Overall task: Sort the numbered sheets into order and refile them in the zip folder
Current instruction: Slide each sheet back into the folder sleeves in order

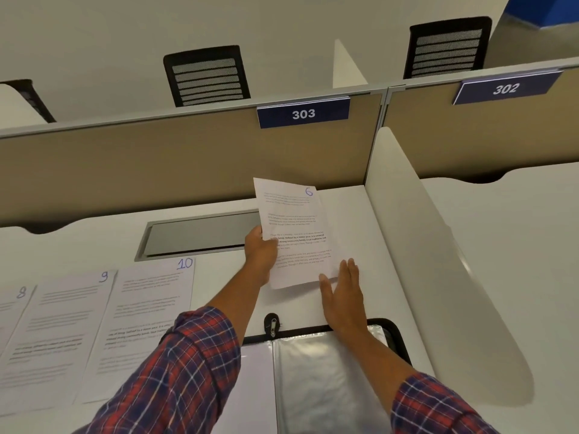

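Observation:
My left hand (259, 257) grips the left edge of a printed sheet numbered 6 (297, 227), which is lifted and tilted above the white desk near the far right corner. My right hand (343, 292) is flat with straight fingers, its fingertips touching the sheet's lower right edge. Sheets numbered 8 (12, 311), 9 (62, 327) and 10 (150, 308) lie side by side and overlapping on the desk at the left. The zip folder (313, 377) lies open just below my hands, with a black zipper edge and clear plastic sleeves inside.
A grey cable hatch (200, 234) is set into the desk behind the sheets. A tan partition (188, 164) labelled 303 closes the back, and a white divider (416, 220) walls the right side. Black mesh chairs (206, 76) stand beyond the partition.

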`<state>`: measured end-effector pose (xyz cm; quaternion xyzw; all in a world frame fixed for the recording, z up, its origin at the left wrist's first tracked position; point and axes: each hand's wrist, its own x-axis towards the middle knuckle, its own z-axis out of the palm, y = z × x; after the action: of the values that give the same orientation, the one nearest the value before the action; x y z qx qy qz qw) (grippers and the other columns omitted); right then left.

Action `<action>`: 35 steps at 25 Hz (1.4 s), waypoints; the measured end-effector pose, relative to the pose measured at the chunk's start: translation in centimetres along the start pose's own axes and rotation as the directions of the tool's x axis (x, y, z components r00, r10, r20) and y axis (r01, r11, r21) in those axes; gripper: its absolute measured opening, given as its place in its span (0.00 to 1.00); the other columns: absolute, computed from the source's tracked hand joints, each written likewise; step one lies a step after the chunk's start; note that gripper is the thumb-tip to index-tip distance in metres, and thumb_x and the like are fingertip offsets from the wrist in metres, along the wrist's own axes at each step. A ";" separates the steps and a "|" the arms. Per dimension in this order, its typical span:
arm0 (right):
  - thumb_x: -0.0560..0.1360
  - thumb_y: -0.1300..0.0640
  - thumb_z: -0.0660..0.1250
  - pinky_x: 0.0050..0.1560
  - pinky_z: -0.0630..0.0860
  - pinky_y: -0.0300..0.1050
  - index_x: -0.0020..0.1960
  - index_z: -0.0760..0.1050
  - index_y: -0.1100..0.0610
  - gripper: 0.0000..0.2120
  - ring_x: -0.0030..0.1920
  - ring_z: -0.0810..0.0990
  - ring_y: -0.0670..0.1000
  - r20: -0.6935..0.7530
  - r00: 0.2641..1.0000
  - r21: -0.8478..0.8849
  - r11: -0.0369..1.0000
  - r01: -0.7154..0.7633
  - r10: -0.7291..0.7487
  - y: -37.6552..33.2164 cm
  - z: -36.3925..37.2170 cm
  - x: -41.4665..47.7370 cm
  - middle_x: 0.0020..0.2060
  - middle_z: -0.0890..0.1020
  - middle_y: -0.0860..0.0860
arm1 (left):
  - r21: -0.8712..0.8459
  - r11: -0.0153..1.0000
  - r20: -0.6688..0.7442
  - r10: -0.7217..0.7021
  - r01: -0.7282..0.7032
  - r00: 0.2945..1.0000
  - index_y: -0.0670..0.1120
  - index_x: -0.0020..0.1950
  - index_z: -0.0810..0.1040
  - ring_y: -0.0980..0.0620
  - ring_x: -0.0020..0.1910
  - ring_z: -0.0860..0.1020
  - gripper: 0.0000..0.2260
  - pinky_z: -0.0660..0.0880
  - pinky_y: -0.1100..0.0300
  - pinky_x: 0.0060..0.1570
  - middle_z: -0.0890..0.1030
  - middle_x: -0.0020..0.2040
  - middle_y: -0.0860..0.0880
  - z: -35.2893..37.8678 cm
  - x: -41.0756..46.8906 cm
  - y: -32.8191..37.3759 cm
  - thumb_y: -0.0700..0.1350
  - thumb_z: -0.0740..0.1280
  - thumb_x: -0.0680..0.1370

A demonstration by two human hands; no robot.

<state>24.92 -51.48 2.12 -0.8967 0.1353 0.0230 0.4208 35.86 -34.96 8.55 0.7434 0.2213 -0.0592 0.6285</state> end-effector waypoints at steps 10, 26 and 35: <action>0.80 0.44 0.71 0.52 0.78 0.48 0.63 0.72 0.62 0.24 0.50 0.78 0.54 0.134 0.840 0.841 0.387 -0.377 0.526 -4.1 -2.9 -6.2 0.55 0.76 0.56 | -0.269 0.962 0.006 0.060 -0.056 0.998 0.54 0.61 0.80 0.49 0.54 0.85 0.12 0.84 0.51 0.47 0.85 0.58 0.52 -6.5 -8.9 -0.3 0.38 0.67 0.83; 0.77 0.68 0.71 0.55 0.84 0.60 0.67 0.78 0.60 0.19 0.59 0.84 0.64 0.336 0.847 0.937 -0.049 -0.347 0.413 -3.7 0.5 -29.2 0.56 0.87 0.61 | -0.360 0.930 0.167 -0.019 0.079 0.986 0.52 0.62 0.81 0.48 0.50 0.87 0.14 0.85 0.48 0.47 0.88 0.54 0.50 -15.0 -26.3 -12.6 0.35 0.68 0.82; 0.80 0.67 0.70 0.55 0.84 0.58 0.67 0.78 0.58 0.17 0.61 0.84 0.61 0.256 0.827 0.962 -0.046 -0.270 0.501 -1.5 1.2 -39.8 0.58 0.86 0.59 | -0.286 0.949 0.268 -0.054 0.133 0.962 0.53 0.63 0.81 0.46 0.52 0.86 0.14 0.84 0.47 0.49 0.86 0.57 0.50 -16.8 -33.7 -17.5 0.36 0.68 0.82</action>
<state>-12.89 -40.80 8.66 -0.2980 0.3965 -0.0338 0.8677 -4.51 -25.40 8.41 0.6135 0.1796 -0.1507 0.7541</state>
